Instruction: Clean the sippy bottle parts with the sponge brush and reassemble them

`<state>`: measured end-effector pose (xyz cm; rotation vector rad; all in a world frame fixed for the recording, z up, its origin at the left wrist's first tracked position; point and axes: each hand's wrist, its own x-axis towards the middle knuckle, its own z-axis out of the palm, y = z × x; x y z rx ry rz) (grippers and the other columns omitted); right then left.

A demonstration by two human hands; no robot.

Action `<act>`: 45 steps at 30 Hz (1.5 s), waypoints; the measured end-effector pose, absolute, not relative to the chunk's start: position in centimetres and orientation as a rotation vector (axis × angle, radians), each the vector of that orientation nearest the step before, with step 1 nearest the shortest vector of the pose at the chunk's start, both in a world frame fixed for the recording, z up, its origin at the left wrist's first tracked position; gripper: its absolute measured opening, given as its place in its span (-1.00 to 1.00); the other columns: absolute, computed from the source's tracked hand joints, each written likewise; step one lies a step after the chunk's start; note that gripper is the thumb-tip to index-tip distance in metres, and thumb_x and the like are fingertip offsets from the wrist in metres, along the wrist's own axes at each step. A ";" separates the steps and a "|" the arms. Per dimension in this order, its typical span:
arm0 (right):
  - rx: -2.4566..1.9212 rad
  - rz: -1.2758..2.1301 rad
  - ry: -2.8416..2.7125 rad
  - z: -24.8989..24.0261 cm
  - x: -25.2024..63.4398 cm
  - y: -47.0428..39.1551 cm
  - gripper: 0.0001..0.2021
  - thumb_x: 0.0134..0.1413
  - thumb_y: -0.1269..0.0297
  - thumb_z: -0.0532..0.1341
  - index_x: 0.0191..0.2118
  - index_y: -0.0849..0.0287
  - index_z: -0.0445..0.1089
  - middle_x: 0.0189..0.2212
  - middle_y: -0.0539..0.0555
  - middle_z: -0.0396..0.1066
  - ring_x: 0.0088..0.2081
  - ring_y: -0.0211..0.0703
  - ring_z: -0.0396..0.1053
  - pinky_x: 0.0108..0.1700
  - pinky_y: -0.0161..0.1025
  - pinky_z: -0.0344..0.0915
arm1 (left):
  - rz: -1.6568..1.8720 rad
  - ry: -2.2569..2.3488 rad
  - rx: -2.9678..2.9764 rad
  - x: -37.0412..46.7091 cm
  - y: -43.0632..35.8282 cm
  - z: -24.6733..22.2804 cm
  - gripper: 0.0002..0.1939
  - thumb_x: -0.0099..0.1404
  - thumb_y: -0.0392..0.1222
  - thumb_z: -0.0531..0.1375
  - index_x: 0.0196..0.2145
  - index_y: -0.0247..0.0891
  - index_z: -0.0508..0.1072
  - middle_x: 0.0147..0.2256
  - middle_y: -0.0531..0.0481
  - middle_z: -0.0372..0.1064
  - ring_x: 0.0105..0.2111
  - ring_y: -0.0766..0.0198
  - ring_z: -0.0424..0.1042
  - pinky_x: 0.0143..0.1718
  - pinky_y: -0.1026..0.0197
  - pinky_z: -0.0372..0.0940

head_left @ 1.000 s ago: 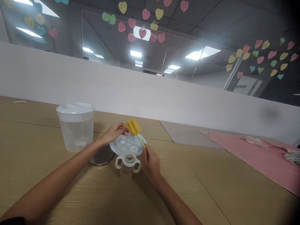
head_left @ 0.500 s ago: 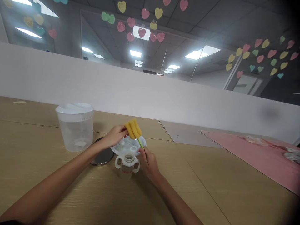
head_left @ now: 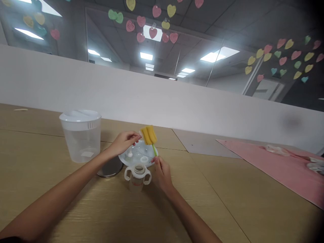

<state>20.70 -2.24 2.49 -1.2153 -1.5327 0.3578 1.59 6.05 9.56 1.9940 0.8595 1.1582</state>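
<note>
Right hand [head_left: 163, 172]: clamped on the green handle [head_left: 154, 150] of a yellow sponge brush [head_left: 149, 135], raised over a bowl [head_left: 122, 162]. Left hand [head_left: 124, 142]: beside the sponge; whether it pinches anything, I cannot tell. Two-handled bottle [head_left: 137, 184]: upright, uncapped, near the bowl; white ring [head_left: 144, 160] inside the bowl. Bottle's interior: obscure.

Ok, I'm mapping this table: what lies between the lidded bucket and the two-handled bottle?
A dark round disc, partly hidden by the left forearm; the head view shows it.
</note>
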 end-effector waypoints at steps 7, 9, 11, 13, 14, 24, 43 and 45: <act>-1.300 0.264 -1.609 2.7 21.0 -2.0 -0.60 0.21 0.04 -0.10 -0.51 0.15 0.22 -0.64 -0.07 0.17 -0.56 -0.27 0.15 -0.47 -0.35 0.03 | 1.208 0.862 1.957 1.5 6.0 9.6 -0.60 0.15 0.10 0.16 -0.29 -0.33 0.48 -0.33 -0.07 0.46 -0.37 0.26 0.38 -0.37 0.26 0.27; -1.319 0.220 -1.596 2.7 21.1 -2.1 -0.59 0.23 0.04 -0.12 -0.51 0.15 0.22 -0.64 -0.07 0.18 -0.56 -0.27 0.15 -0.48 -0.36 0.03 | 1.220 0.918 1.966 1.3 6.1 9.6 -0.59 0.13 0.11 0.18 -0.29 -0.33 0.49 -0.32 -0.08 0.47 -0.37 0.26 0.39 -0.36 0.25 0.27; -1.322 0.168 -1.561 2.7 21.1 -2.2 -0.59 0.24 0.05 -0.14 -0.47 0.16 0.25 -0.62 -0.05 0.22 -0.55 -0.26 0.18 -0.48 -0.36 0.04 | 1.239 0.995 1.979 1.1 6.1 9.6 -0.59 0.11 0.11 0.20 -0.30 -0.32 0.50 -0.34 -0.08 0.48 -0.38 0.24 0.40 -0.36 0.24 0.27; -1.353 0.107 -1.580 2.8 21.2 -2.3 -0.59 0.25 0.06 -0.15 -0.44 0.16 0.26 -0.61 -0.04 0.24 -0.56 -0.26 0.18 -0.49 -0.36 0.02 | 1.248 1.040 1.995 1.1 5.9 9.7 -0.60 0.09 0.11 0.22 -0.32 -0.32 0.50 -0.36 -0.08 0.49 -0.38 0.23 0.41 -0.38 0.25 0.27; -1.384 0.078 -1.613 2.8 21.2 -2.3 -0.59 0.25 0.06 -0.15 -0.44 0.16 0.27 -0.63 -0.04 0.24 -0.57 -0.26 0.17 -0.50 -0.35 0.00 | 1.249 1.054 1.999 1.1 5.8 9.8 -0.60 0.08 0.10 0.22 -0.32 -0.32 0.51 -0.38 -0.07 0.49 -0.39 0.23 0.41 -0.40 0.25 0.27; -1.528 -0.140 -1.754 2.6 21.5 -2.1 -0.56 0.28 0.08 -0.19 -0.40 0.16 0.31 -0.64 0.02 0.32 -0.63 -0.23 0.17 -0.53 -0.31 -0.15 | 1.172 1.127 2.075 1.1 5.3 10.1 -0.66 0.10 0.06 0.20 -0.37 -0.29 0.54 -0.42 -0.04 0.50 -0.40 0.20 0.43 -0.43 0.26 0.24; -1.547 -0.320 -2.009 2.3 21.2 -2.2 -0.58 0.32 0.17 -0.18 -0.38 0.18 0.33 -0.64 0.01 0.36 -0.63 -0.29 0.21 -0.54 -0.31 -0.21 | 1.616 1.060 1.755 0.8 5.3 10.8 -0.67 -0.13 -0.02 0.37 -0.45 -0.32 0.50 -0.45 -0.01 0.43 -0.37 0.23 0.39 -0.32 0.23 0.27; -1.515 -0.343 -2.033 2.3 21.4 -2.2 -0.58 0.32 0.18 -0.18 -0.39 0.19 0.33 -0.64 0.00 0.36 -0.63 -0.30 0.20 -0.54 -0.31 -0.20 | 1.625 1.030 1.700 0.8 5.4 10.9 -0.68 -0.15 -0.05 0.38 -0.48 -0.33 0.48 -0.47 0.01 0.39 -0.40 0.26 0.37 -0.36 0.25 0.26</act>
